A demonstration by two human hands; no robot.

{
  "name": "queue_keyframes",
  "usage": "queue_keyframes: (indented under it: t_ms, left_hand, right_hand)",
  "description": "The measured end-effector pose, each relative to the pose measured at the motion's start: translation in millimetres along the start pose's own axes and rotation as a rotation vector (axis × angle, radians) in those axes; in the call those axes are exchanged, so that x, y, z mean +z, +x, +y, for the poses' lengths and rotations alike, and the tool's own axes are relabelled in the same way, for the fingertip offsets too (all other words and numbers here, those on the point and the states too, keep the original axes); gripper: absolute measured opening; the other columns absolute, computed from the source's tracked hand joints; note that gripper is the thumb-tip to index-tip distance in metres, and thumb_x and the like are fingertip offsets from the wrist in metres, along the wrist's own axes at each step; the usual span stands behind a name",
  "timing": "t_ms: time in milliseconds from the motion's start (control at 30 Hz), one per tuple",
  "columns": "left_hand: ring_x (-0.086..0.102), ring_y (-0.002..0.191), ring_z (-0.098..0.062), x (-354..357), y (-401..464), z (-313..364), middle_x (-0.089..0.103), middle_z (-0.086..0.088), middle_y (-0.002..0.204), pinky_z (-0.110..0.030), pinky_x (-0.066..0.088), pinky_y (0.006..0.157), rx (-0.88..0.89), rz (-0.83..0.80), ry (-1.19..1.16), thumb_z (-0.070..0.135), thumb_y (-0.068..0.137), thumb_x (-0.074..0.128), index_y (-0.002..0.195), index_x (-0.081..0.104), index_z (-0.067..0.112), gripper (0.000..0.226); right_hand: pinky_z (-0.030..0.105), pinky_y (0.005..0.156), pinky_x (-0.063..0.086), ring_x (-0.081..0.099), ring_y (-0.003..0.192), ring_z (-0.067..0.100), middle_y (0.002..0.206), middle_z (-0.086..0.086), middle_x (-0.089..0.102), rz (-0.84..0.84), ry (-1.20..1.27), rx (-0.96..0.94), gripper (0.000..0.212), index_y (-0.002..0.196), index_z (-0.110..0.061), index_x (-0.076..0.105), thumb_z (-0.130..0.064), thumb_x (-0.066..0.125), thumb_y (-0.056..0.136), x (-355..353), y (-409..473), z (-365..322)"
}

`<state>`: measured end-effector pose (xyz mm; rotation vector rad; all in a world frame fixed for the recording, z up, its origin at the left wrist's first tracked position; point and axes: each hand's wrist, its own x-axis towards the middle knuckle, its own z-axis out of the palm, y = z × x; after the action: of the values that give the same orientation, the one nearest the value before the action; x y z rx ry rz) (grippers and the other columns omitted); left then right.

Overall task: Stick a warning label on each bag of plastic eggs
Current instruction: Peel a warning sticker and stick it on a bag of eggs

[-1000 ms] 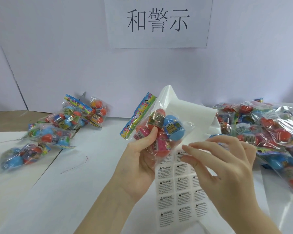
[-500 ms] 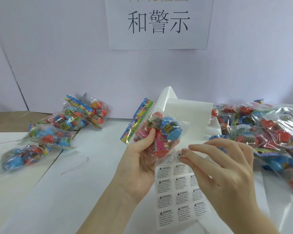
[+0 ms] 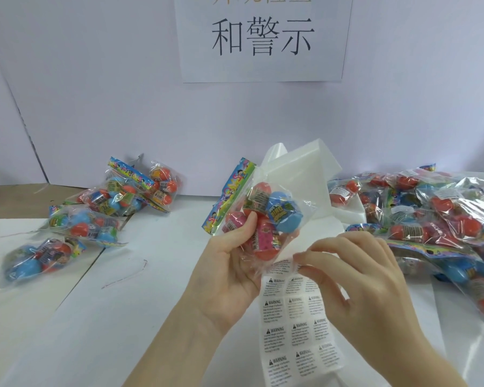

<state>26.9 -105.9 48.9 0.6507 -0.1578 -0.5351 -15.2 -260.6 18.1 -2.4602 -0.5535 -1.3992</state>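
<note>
Bag of plastic eggs (image 3: 266, 216) sits up in the left hand (image 3: 229, 272), thumb curled over the front on a pink egg and the other fingers wrapped behind, so it's properly gripped, held above the table with its colourful header card (image 3: 229, 191) tilted up to the left. Right hand (image 3: 355, 277) is just beside it, lower right, fingertips (image 3: 305, 258) pinched together on the top edge of the warning label sheet (image 3: 296, 325), right where the sheet meets the bottom corner of the bag (can't tell if it's holding a single label or only the sheet edge, too blurry there). The sheet hangs down between the two wrists, rows of little "WARNING" stickers showing. Over on the left of the white table (image 3: 151, 317) there's a small pile of bags (image 3: 101, 210), well apart from the hands, and on the right a much bigger heap of bags (image 3: 430, 219) near the right hand's knuckles. Some folded white sheets (image 3: 299, 169) sit behind the held bag, and a paper sign (image 3: 263, 37) with big Chinese characters is stuck on the wall at the back.
</note>
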Motion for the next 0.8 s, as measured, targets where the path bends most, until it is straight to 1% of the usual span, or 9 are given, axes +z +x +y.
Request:
queue_keyframes:
  t_ms: [167,333,400,433,533,567,667,733,800]
  left_hand:
    - [0.072,0.079,-0.027,0.6,-1.8,1.6,0.072,-0.018,0.097,-0.031,0.06,0.06,0.003,-0.041,0.022,0.013,0.057,0.068,0.091,0.076,0.006,0.035]
    - [0.072,0.079,-0.023,-0.8,-1.3,0.8,0.071,-0.017,0.103,-0.03,0.057,0.068,-0.015,-0.016,0.077,0.01,0.053,0.075,0.102,0.072,0.005,0.049]
    - [0.071,0.08,-0.021,-2.1,-1.6,1.5,0.071,-0.014,0.103,-0.029,0.057,0.071,-0.035,-0.02,0.126,0.006,0.055,0.079,0.098,0.075,0.006,0.043]
    - [0.071,0.08,-0.021,-2.6,-2.1,1.7,0.072,-0.014,0.101,-0.029,0.057,0.071,-0.042,-0.021,0.148,0.012,0.054,0.078,0.095,0.076,0.007,0.041]
    - [0.072,0.08,-0.02,-3.7,-1.2,1.4,0.073,-0.013,0.097,-0.03,0.057,0.07,-0.041,-0.016,0.177,0.01,0.056,0.079,0.092,0.076,0.008,0.036]
    - [0.072,0.08,-0.02,-3.6,-0.9,0.8,0.073,-0.013,0.097,-0.03,0.057,0.07,-0.039,-0.014,0.17,0.016,0.057,0.075,0.092,0.077,0.008,0.036]
    - [0.072,0.078,-0.02,-1.9,0.1,-1.3,0.073,-0.013,0.096,-0.028,0.057,0.068,-0.03,0.02,0.151,0.021,0.055,0.072,0.09,0.077,0.008,0.037]
    - [0.072,0.077,-0.021,-2.4,1.4,-2.0,0.073,-0.013,0.096,-0.026,0.058,0.065,-0.013,0.048,0.124,0.02,0.054,0.072,0.089,0.077,0.009,0.037]
    - [0.071,0.08,-0.022,-3.8,3.1,-2.4,0.073,-0.013,0.099,-0.028,0.057,0.067,-0.008,0.095,0.11,0.02,0.05,0.074,0.088,0.078,0.01,0.039]
  right_hand:
    - [0.029,0.071,0.04,0.047,0.079,0.015,0.078,-0.001,0.065,-0.05,0.062,0.061,0.013,0.081,-0.011,0.073,-0.007,0.069,0.069,1.1,-0.7,0.4]
    - [0.03,0.068,0.038,0.047,0.076,0.015,0.074,-0.006,0.066,-0.04,0.04,0.021,0.01,0.074,-0.014,0.074,-0.007,0.071,0.067,-0.4,-0.6,1.4]
    - [0.029,0.067,0.037,0.046,0.076,0.014,0.073,-0.008,0.066,-0.046,0.027,0.002,0.009,0.072,-0.015,0.073,-0.008,0.072,0.066,-1.0,-0.3,1.8]
    - [0.029,0.067,0.036,0.046,0.076,0.014,0.072,-0.009,0.066,-0.051,0.018,-0.008,0.009,0.072,-0.015,0.073,-0.009,0.072,0.065,-1.2,-0.3,1.8]
    - [0.03,0.066,0.036,0.048,0.075,0.014,0.071,-0.009,0.066,-0.051,0.0,-0.028,0.007,0.071,-0.015,0.073,-0.01,0.073,0.065,-1.6,-0.2,2.0]
    - [0.03,0.066,0.036,0.049,0.075,0.015,0.07,-0.009,0.066,-0.05,-0.013,-0.038,0.007,0.07,-0.015,0.073,-0.011,0.073,0.065,-1.5,0.0,2.0]
    - [0.031,0.065,0.037,0.06,0.068,0.02,0.069,-0.007,0.067,-0.038,-0.06,-0.095,0.002,0.069,-0.014,0.073,-0.012,0.073,0.068,-1.5,0.1,2.8]
    - [0.032,0.064,0.038,0.063,0.063,0.022,0.069,-0.006,0.068,-0.019,-0.083,-0.129,0.008,0.07,-0.013,0.073,-0.015,0.069,0.077,-1.9,0.0,3.5]
    - [0.032,0.064,0.038,0.064,0.061,0.021,0.071,-0.005,0.07,0.008,-0.085,-0.151,0.014,0.07,-0.013,0.074,-0.017,0.065,0.08,-2.8,0.2,4.2]
